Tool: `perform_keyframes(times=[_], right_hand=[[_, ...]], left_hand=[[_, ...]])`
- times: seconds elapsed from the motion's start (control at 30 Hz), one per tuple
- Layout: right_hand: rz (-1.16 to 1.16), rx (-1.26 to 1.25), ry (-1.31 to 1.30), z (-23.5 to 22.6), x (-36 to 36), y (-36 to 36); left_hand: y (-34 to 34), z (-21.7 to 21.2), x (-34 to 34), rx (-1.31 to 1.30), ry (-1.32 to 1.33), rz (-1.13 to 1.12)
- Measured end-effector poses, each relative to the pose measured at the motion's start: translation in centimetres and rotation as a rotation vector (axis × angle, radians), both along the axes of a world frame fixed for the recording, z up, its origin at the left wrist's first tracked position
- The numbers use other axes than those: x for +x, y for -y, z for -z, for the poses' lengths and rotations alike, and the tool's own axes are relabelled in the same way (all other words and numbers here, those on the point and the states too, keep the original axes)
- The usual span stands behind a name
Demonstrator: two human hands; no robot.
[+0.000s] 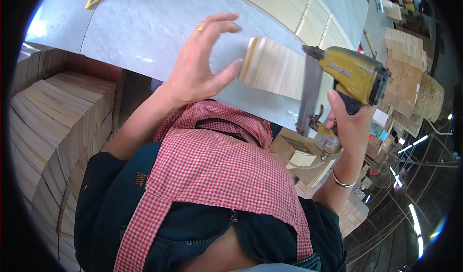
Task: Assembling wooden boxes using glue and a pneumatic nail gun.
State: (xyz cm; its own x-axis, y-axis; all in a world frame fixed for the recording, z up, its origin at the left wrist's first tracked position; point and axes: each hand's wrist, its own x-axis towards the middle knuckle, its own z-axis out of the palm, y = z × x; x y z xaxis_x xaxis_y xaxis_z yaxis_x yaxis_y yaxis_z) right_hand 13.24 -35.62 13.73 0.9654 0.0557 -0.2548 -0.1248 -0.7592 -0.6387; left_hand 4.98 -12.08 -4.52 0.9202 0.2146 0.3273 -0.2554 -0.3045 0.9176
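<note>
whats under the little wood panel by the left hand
The wood panel lies on the grey tabletop, with the left hand at its near edge. Anything beneath its far end is hidden by the yellow nail gun.

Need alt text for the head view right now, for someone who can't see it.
A person's right hand grips a yellow nail gun over a grey table, while the open left hand touches the end of a pale wood panel. Stacked wood pieces sit at left.
</note>
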Motion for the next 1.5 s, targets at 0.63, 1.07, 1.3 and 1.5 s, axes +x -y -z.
perform_keyframes(times=[0.63, 1.07, 1.3, 1.5], right_hand=[[0.055, -0.118, -0.185, 0.1, 2.1, 7.2], [0.002, -0.107, -0.236, 0.4, 3.6, 7.5], [-0.086, -0.132, -0.115, 0.2, 3.8, 9.2], [0.316, -0.177, 0.137, 2.0, 0.8, 16.7]], left_hand=[[10.8, -3.3, 9.3, 0.784, -0.11, 0.421], [10.7, -3.0, 9.5, 0.78, -0.065, 0.421], [10.7, -2.3, 9.1, 0.792, 0.011, 0.385], [6.9, -5.0, 7.0, 0.295, -0.229, 0.326]])
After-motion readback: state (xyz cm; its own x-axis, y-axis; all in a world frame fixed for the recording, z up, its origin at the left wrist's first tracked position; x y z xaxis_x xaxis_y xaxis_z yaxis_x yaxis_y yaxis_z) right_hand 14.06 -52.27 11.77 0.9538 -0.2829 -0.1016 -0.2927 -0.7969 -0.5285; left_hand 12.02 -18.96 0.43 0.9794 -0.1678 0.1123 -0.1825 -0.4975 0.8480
